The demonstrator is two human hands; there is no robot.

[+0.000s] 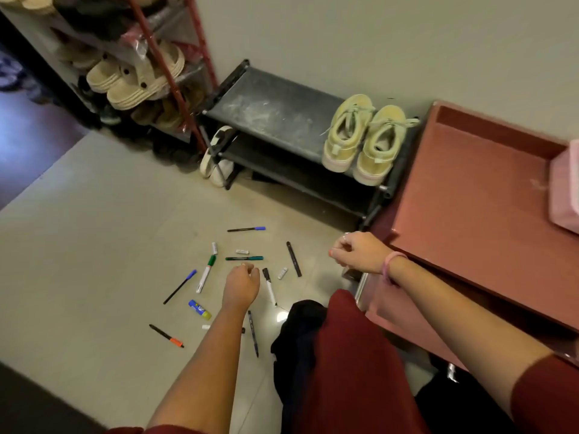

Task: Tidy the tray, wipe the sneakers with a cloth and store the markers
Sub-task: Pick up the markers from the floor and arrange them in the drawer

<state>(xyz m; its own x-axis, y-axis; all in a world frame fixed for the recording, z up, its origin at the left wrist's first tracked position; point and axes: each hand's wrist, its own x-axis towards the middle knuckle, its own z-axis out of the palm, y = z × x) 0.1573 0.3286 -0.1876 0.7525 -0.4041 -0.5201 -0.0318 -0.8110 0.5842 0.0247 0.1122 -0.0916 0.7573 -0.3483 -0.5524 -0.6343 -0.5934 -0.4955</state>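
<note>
The markers (238, 277) lie scattered on the floor (78, 245) in the middle of the view, pointing every way, with a few loose caps (242, 252) and a glue stick (200, 309) mixed among them. The left hand (241, 285) hovers low over the middle of the scatter, fingers curled under; whether its grip already holds something I cannot tell, since the fingertips are hidden. The right hand (357, 252) hangs near the front corner of the red tray (470, 195), fingers loosely curled, apparently holding nothing.

The chief risk is a poor pick: the markers are thin, round and flat on smooth tile, so a hurried pinch could roll one away toward the black shoe rack (282, 120) or under the red garment (344, 355) at the near edge. One marker (253, 333) lies close beside the left forearm, and a sweep of the arm could knock it. The small caps are pale against the floor and easy to miss. The glue stick could be gathered by mistake.

The yellow sneakers (360, 139) sit on the rack's right end, just left of the tray, well apart from both hands. A pink box (565, 189) sits on the tray's far right.
</note>
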